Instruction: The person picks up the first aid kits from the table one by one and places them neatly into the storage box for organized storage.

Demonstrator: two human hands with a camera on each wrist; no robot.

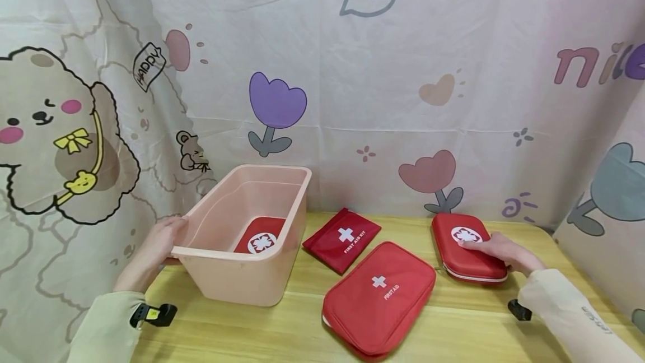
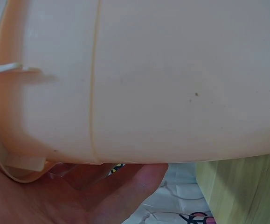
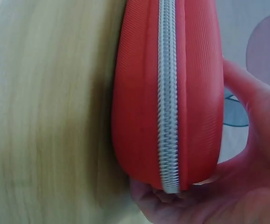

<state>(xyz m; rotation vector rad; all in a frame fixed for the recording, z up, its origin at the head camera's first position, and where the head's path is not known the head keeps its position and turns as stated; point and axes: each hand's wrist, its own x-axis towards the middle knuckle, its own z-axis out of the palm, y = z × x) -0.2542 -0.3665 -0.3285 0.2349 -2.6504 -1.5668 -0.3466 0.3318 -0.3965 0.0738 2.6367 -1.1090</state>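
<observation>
A pink plastic bin [image 1: 237, 276] stands at the left of the table, a red case with a white emblem [image 1: 262, 242] lying inside it. My left hand [image 1: 163, 240] grips the bin's near left corner; in the left wrist view, fingers [image 2: 130, 186] curl beneath the rim against the outer wall. At the right, my right hand [image 1: 504, 251] holds a red hard zip case [image 1: 461, 254], thumb across its top by the round white emblem. The right wrist view shows its silver zipper [image 3: 168, 93], with fingers [image 3: 148, 200] wrapped round the right end and low edge.
Between the hands lie a small red first aid pouch [image 1: 332, 248] and a larger red first aid bag [image 1: 378, 307] on the wooden table [image 1: 287, 335]. A printed cloth [image 1: 353, 71] hangs behind the table and at both sides.
</observation>
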